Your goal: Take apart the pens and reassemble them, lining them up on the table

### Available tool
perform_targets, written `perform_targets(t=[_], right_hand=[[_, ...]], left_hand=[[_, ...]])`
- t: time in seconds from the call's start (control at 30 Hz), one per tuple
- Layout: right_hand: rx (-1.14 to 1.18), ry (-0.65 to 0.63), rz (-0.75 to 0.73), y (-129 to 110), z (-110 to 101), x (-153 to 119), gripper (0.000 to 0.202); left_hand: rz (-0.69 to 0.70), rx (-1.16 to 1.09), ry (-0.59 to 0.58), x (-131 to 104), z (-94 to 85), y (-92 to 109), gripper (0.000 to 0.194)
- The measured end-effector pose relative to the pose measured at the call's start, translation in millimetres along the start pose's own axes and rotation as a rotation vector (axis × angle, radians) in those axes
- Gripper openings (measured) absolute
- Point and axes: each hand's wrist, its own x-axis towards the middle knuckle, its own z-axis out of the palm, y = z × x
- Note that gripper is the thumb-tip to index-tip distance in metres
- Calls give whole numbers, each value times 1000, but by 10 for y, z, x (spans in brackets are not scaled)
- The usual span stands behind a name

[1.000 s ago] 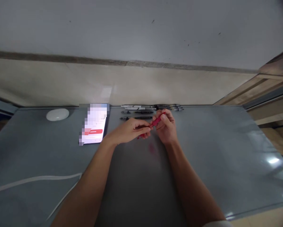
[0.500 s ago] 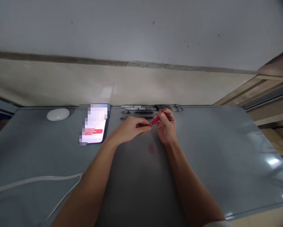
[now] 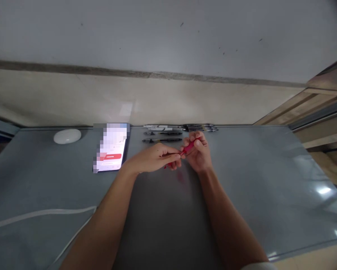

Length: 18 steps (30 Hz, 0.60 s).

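A red pen [image 3: 189,147] slants between my hands above the grey table [image 3: 168,225]. Around its thicker upper part, the fingers of my right hand [image 3: 199,152] are closed. My left hand [image 3: 154,157] pinches its thin lower end between thumb and fingers. Another bit of red [image 3: 166,166] peeks out below the left fingers; whether it is a separate piece, I cannot tell. Just beyond my hands lie two dark pens [image 3: 162,140], one behind the other. White pens [image 3: 162,128] and a bunch of several black pens [image 3: 202,128] lie along the wall.
To the left, a phone [image 3: 112,150] with a lit, partly blurred screen lies on the table. A white rounded object [image 3: 67,136] sits farther left. White cable [image 3: 44,213] runs across the front left. The wall [image 3: 168,101] rises directly behind the pens.
Both hands have shifted slightly toward me with the red pen. More of its barrel shows now, and a red bit has come into view under my left fingers.
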Motion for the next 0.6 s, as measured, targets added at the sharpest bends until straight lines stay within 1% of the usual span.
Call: perform_targets(t=[0.1,0.17,0.27,0.37,0.47,0.6], right_hand=[[7,-10,4,0,-2,2,27],[-8,18,-3,2,9,18,24],[-40,105,-28,10,35,47,22],[-47,163,-50,15,52,58,20],[-21,132,-50,11,50,51,15],[-22,84,-42,2,26,38,14]], left_hand=[[7,11,8,7,7,-2,31],[11,30,70,25,13,-37,28],[-5,87,196,60,25,-104,25],[-27,126,272,81,33,-140,26],[-17,113,276,76,27,-140,25],[2,61,193,45,3,-121,29]])
